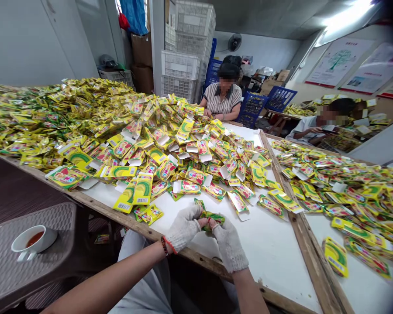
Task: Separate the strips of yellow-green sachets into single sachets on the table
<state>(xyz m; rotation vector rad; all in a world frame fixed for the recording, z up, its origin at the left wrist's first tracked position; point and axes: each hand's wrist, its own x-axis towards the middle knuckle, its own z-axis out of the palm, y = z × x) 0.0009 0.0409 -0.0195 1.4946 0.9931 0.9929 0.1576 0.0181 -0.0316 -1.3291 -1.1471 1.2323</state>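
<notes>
My left hand [184,226], in a white fingerless knit glove, is closed with thumb and fingers pinching a small green and yellow sachet [215,216]. My right hand [229,244], gloved alike, grips the same crumpled sachet from the other side. A green end [199,203] sticks up by my left fingers; whether it is a second sachet I cannot tell. Just left of my left hand, loose yellow sachets [149,213] lie on the white tabletop [262,248]. Beyond my hands are flat yellow cartons [186,187] with open white flaps.
A large heap of sachets [52,117] covers the table's left side. A wooden divider [290,196] separates another pile of cartons [356,196] at right. A co-worker [222,96] sits opposite, another person [317,126] at far right. On a stool at left stands a cup [36,242].
</notes>
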